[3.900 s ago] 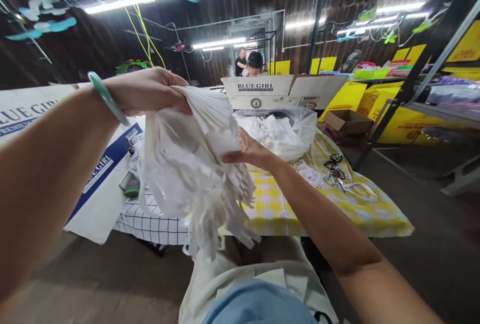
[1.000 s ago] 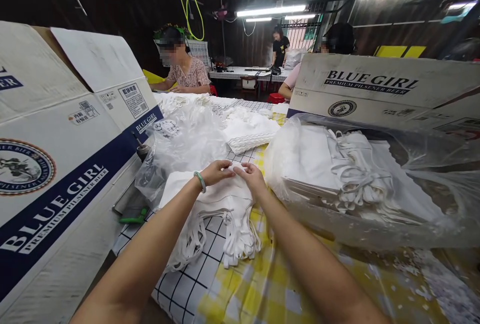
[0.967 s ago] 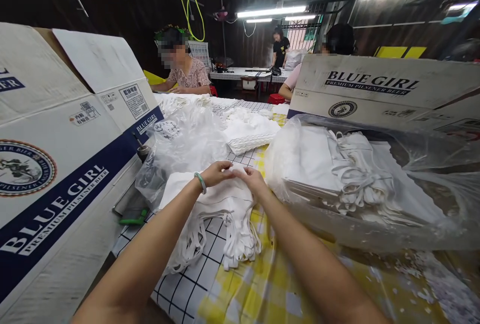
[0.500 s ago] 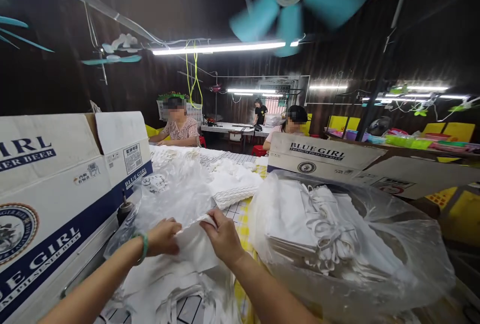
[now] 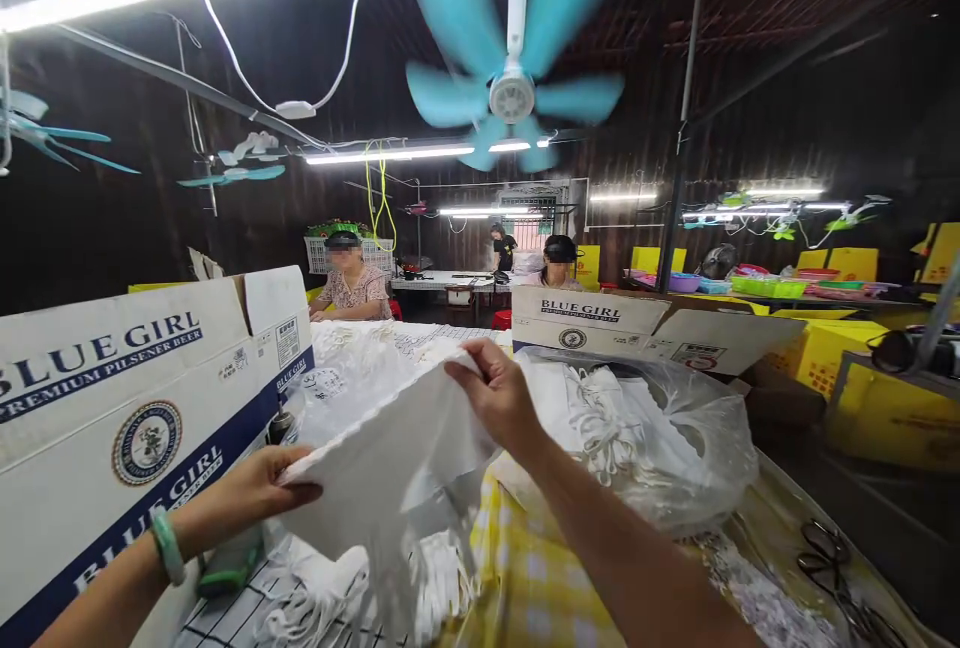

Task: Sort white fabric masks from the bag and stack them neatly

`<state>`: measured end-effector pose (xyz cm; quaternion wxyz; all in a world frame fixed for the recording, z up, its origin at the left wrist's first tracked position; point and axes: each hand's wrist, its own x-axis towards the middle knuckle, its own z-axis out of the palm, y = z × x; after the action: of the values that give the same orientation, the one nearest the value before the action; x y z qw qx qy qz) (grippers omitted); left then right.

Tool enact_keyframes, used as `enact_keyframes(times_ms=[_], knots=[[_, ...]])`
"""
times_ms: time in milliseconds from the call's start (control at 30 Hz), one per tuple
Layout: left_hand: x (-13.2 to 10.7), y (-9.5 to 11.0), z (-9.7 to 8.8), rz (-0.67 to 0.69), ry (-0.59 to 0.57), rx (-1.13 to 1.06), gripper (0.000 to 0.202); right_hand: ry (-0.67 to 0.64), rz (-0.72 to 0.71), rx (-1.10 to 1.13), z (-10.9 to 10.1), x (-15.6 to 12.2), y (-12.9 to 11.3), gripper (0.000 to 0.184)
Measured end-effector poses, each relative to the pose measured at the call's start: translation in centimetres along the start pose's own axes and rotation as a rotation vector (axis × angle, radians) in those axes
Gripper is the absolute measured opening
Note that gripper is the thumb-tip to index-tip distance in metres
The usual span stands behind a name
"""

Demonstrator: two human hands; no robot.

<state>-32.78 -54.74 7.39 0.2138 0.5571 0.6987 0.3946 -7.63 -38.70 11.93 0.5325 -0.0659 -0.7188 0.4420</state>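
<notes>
A piece of white cloth (image 5: 382, 458) hangs stretched between my two hands above the table. My left hand (image 5: 270, 483), with a green bangle at its wrist, pinches the lower left end of its scalloped edge. The upper right corner is gripped between thumb and fingers of my right hand (image 5: 495, 393). Beneath the cloth lie white straps (image 5: 442, 568) in loose bundles. To the right, a clear plastic bag (image 5: 720, 458) holds stacked white cloth pieces with looped straps (image 5: 596, 418).
Beer cartons stand at the left (image 5: 67, 448) and behind the bag (image 5: 592, 323). Scissors (image 5: 825, 553) lie at the right, near scraps on the yellow checked cloth (image 5: 517, 568). A green object (image 5: 229, 568) sits beside the left carton. Fans hang overhead; several people are farther back.
My hands have moved apart and the cloth is now raised and spread out between them. The view has tilted up and shifted, bringing the scissors into sight.
</notes>
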Motion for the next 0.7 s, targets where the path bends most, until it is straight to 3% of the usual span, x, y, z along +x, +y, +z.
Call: enact_keyframes(times_ms=[100,200,300,400,533,633,700], knots=[[-1.9,4.2,0.8,0.028,-0.078,-0.1,0.026,0.113,-0.074,-0.216,-4.7,-2.0,-3.5,0.027],[-3.5,7.0,2.8,0.071,-0.08,-0.196,0.028,0.244,-0.132,-0.436,-9.8,-5.3,-6.4,0.025],[-4.5,7.9,6.6,0.077,-0.082,-0.316,0.031,0.385,-0.113,-0.592,-14.6,-9.7,-8.2,0.028],[-5.0,7.5,11.5,0.029,-0.113,-0.548,0.036,0.508,-0.002,-0.61,-18.5,-14.4,-8.8,0.032],[-4.3,5.8,18.4,-0.167,-0.317,-0.856,0.04,0.525,0.329,-0.492,-21.8,-20.5,-6.4,0.039],[-2.4,3.7,23.8,-0.317,-0.421,-0.946,0.037,0.487,0.556,-0.386,-23.4,-24.7,-1.2,0.044],[-0.7,2.2,27.4,-0.436,-0.358,-0.937,0.037,0.487,0.66,-0.362,-24.3,-27.0,3.1,0.048]])
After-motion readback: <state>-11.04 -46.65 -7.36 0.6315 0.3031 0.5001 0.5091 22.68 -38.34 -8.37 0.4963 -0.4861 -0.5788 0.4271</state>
